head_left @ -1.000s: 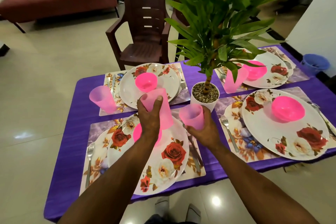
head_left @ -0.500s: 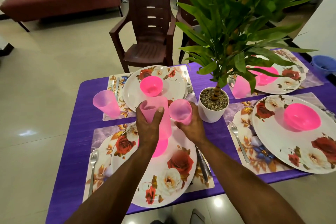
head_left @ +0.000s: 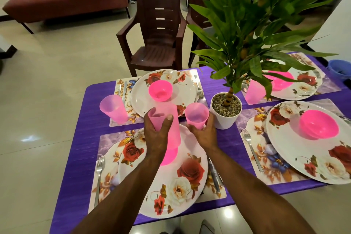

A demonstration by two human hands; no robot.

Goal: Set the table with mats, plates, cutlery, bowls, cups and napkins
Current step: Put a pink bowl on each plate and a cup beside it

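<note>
- A translucent pink plastic tumbler [head_left: 113, 108] is standing at the far-left place setting, beside a round floral plate [head_left: 182, 89] carrying a small pink plastic bowl [head_left: 160, 90].
- My left hand [head_left: 156, 135] is wrapping around a stack of pink plastic cups [head_left: 167, 125], thumb across the front, holding it tilted above the near floral plate [head_left: 178, 182].
- My right hand [head_left: 204, 135] is gripping a single pink plastic cup [head_left: 196, 115] from below, upright, just beside the white pot [head_left: 226, 113] of the green plant.
- Further right, another floral plate [head_left: 296, 148] is holding a pink bowl [head_left: 319, 126], with a steel fork [head_left: 252, 150] lying on its floral mat [head_left: 256, 157].
</note>
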